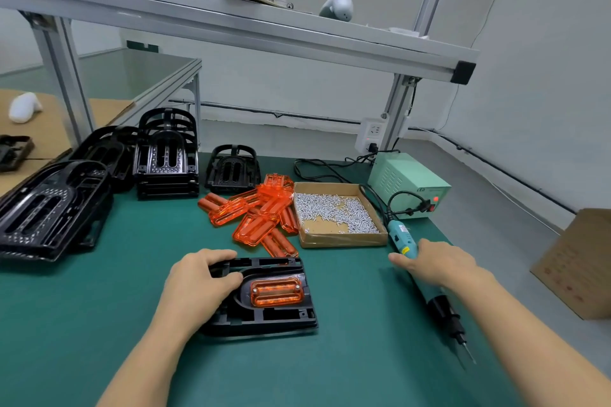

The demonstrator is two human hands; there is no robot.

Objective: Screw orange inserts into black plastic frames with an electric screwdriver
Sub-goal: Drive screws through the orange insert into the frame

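Gripping one black frame (264, 297) on table (99, 307), left hand (198, 281) | one orange insert (277, 291) seated inside, two screws | right hand (439, 263) curled over one electric screwdriver (429, 287) lying flat

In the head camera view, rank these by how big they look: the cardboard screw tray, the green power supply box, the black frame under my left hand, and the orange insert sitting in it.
Largest to smallest:
1. black frame, nearest the camera, which inflates it
2. cardboard screw tray and green power supply box, too alike to separate
3. orange insert
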